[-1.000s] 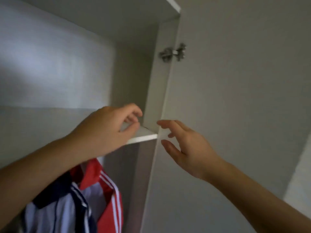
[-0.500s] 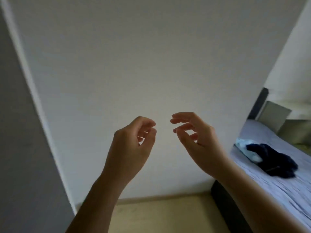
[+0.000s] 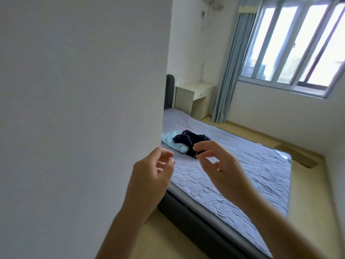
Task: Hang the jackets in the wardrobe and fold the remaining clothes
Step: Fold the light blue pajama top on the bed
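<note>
We see a crumpled dark navy garment (image 3: 189, 139) heaped over a pale blue dotted one (image 3: 168, 139), both unfolded, toward nine o'clock on the bed (image 3: 242, 165).

I saw a bed (image 3: 242, 174) with a quilted lilac-grey cover on a dark frame (image 3: 196, 227), its dark padded headboard (image 3: 169, 90) at the far wall. Just beside the headboard stood a small cream desk (image 3: 196, 94) with a drawer. A blue-grey curtain (image 3: 227, 68) hung between the desk and a wide multi-pane window (image 3: 298, 43), bright with daylight. On the pale yellow floor (image 3: 308, 202), a flat piece of cardboard (image 3: 296, 156) lay near the bed's far corner.
</note>
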Available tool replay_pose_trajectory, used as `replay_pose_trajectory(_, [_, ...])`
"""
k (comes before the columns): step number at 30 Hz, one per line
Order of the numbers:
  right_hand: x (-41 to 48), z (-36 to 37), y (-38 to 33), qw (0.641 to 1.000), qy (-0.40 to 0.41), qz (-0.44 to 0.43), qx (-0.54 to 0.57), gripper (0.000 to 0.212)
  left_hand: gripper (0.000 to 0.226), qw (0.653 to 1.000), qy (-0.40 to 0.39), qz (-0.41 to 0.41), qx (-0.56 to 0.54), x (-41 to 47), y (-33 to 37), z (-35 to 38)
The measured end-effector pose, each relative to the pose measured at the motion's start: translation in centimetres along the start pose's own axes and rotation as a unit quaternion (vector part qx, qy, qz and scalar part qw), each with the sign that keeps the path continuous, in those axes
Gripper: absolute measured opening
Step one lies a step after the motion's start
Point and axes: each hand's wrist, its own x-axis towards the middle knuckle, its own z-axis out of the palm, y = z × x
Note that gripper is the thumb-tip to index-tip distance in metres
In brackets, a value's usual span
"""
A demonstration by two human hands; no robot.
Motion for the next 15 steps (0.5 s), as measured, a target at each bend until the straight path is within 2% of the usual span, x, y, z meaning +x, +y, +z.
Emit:
replay_pose_trajectory(9, [5.1, -3.8, 13.8, 0.993, 0.053, 0.094, -0.04, 0.024, 0.01, 0.989, -0.146, 0.017, -0.021, 10.8, -5.3, 13.3])
replay_pose_trajectory(15, [11.7, -4.3, 24.6, 0.992, 0.048, 0.107, -0.037, 0.023, 0.008, 0.984, -0.177, -0.005, -0.009, 17.9, -9.4, 22.7])
